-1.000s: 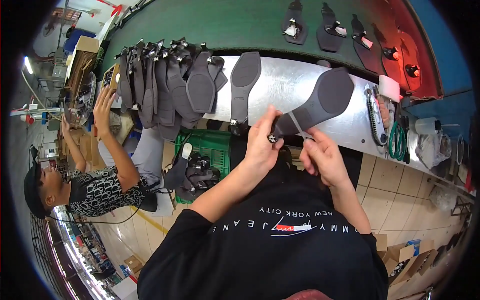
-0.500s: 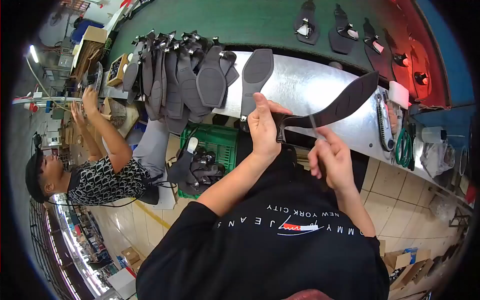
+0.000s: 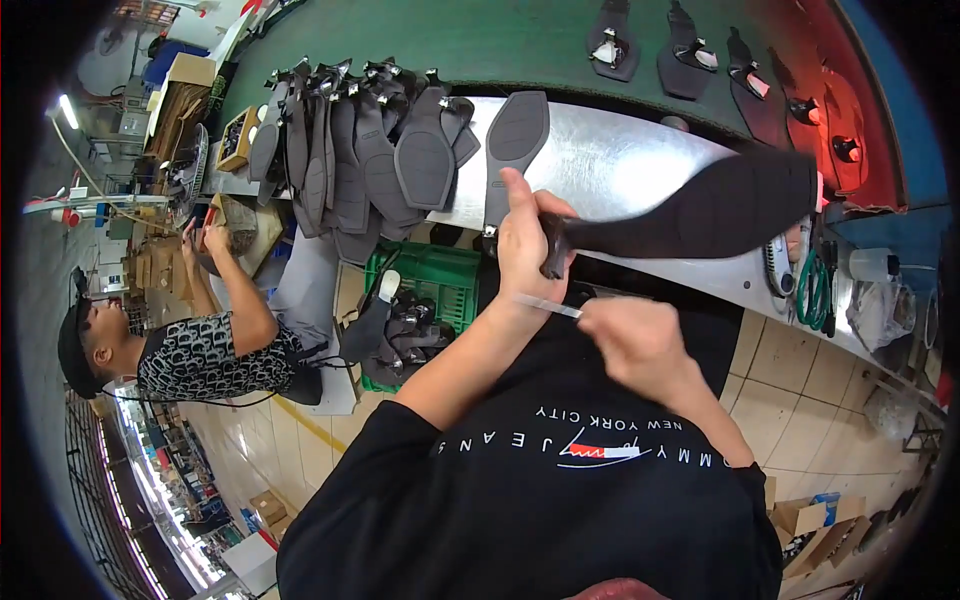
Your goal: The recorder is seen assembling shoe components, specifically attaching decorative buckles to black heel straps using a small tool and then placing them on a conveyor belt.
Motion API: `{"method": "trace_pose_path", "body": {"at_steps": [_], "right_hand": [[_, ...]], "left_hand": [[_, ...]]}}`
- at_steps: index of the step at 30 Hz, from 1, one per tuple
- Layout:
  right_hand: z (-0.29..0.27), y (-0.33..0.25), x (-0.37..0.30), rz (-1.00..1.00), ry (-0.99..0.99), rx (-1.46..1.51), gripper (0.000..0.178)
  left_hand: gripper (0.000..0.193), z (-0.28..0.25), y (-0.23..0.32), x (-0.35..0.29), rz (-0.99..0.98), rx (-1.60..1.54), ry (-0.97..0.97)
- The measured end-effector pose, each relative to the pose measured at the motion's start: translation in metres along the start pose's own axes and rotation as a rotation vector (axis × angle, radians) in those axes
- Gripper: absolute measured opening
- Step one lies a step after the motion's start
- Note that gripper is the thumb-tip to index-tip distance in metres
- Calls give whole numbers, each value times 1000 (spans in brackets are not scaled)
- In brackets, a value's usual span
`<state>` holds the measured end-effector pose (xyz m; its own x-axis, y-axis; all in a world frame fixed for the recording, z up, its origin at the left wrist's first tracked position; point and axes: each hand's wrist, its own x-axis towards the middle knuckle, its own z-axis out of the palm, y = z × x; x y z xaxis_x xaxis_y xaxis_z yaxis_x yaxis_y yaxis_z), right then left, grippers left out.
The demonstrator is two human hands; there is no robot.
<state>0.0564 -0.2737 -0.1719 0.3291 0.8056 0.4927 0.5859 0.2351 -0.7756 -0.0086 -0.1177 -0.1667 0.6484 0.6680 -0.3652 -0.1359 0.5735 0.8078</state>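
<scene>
My left hand (image 3: 527,240) is closed round the dark heel end of a black heeled shoe sole (image 3: 720,210), its thumb pointing up. The sole's broad toe end reaches out to the right over the metal bench, tread side showing, a little blurred. My right hand (image 3: 640,340), closed and somewhat blurred, grips a thin, flat, pale strip-like blade (image 3: 550,304). The blade's far end lies over my left wrist, below the heel and apart from it. Just beyond my left hand, another heeled sole (image 3: 518,130) rests on the bench.
Many heeled soles (image 3: 372,160) are heaped at the bench's left. A green crate (image 3: 455,275) below holds more. Others (image 3: 685,70) stand on the green belt (image 3: 450,45). A box cutter (image 3: 778,268) and green cord (image 3: 812,290) lie right. A co-worker (image 3: 210,345) works at left.
The sole has turned in my left hand, its tread now facing up and toe further right. My right hand has drawn back toward me with the blade. The co-worker's hands have lowered.
</scene>
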Motion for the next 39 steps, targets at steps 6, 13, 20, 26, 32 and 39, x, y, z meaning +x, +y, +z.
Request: {"method": "trace_pose_path", "body": {"at_steps": [6, 13, 20, 26, 32, 39], "right_hand": [[-11, -3, 7, 245, 216, -146, 4], [4, -2, 3, 354, 120, -170, 10], [10, -7, -1, 290, 34, -113, 12], [-12, -9, 8, 372, 160, -18, 7], [-47, 18, 4, 525, 270, -46, 10], [-85, 61, -1, 505, 375, -304, 13]], "left_hand": [[49, 18, -4, -6, -438, -605, -33], [53, 22, -12, 1, -354, -496, 106], [57, 19, -15, 11, -317, -360, 161], [64, -31, 38, 50, -251, -132, 47], [49, -81, 92, 82, -44, 1120, 82], [52, -36, 109, 90, 666, 1890, 91]]}}
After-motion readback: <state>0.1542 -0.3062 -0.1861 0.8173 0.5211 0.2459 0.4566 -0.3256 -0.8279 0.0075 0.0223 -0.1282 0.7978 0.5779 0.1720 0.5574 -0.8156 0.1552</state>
